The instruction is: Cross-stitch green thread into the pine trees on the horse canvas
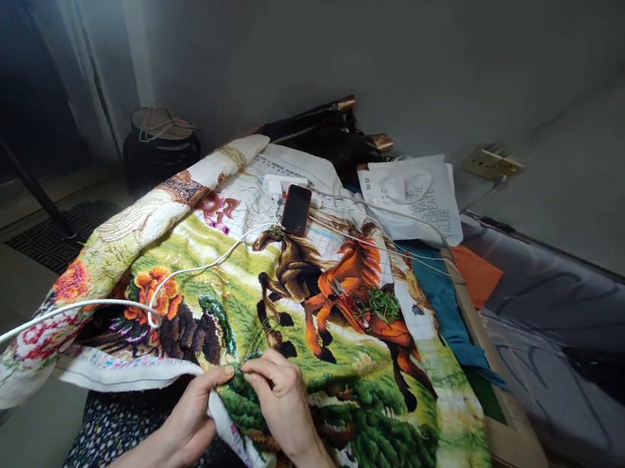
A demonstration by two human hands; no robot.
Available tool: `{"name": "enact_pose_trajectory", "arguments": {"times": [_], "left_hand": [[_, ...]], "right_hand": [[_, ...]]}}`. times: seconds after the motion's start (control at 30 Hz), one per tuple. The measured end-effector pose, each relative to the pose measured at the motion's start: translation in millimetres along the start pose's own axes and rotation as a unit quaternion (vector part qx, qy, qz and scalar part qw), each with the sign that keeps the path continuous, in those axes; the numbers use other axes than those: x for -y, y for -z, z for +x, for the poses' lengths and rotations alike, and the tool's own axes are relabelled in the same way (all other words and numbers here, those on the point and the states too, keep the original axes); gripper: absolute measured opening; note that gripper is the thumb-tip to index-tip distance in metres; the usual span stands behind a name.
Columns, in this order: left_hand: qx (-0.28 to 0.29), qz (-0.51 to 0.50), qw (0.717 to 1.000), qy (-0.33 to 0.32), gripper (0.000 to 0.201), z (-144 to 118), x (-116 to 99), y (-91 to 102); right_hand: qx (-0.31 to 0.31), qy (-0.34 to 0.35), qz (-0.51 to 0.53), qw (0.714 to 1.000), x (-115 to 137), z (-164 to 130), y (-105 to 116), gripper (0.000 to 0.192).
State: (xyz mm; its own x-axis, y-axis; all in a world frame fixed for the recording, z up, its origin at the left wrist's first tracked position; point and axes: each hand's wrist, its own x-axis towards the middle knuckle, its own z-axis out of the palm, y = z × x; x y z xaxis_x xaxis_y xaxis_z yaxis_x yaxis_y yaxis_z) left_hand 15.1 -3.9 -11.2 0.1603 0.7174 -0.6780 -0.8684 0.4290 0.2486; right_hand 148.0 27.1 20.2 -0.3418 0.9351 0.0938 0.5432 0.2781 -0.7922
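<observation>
A large cross-stitch cloth (298, 340) with running horses, flowers and green foliage spreads over my lap, its left side rolled up. My left hand (195, 410) grips its near edge, thumb on top and the other fingers underneath. Beside that thumb, my right hand (277, 394) is closed in a pinch against the green stitching; whatever is between its fingertips is too small to make out. Green threads (259, 327) lie on the cloth just beyond my fingers. Red-handled scissors (350, 306) rest on the horses, next to a tangle of green thread (387, 305).
A phone (296, 210) and a white power strip (284, 184) sit on the cloth's far part. A white cable (108, 302) loops across the left. White bags (409, 197) and teal fabric (436, 296) lie to the right. A wall socket (491, 164) is behind.
</observation>
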Motion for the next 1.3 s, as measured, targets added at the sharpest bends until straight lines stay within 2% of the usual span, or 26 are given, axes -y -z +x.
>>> {"name": "enact_pose_trajectory", "arguments": {"times": [0.97,1.3], "left_hand": [[0.016,0.009,1.0,-0.021,0.011,1.3,2.5,3.7],[0.012,0.007,1.0,-0.012,0.009,1.4,1.6,1.6]], "right_hand": [[0.031,0.015,-0.057,0.998,9.8,0.6,7.8,0.028],[0.015,0.013,-0.071,0.997,7.2,1.0,4.6,0.024]]}}
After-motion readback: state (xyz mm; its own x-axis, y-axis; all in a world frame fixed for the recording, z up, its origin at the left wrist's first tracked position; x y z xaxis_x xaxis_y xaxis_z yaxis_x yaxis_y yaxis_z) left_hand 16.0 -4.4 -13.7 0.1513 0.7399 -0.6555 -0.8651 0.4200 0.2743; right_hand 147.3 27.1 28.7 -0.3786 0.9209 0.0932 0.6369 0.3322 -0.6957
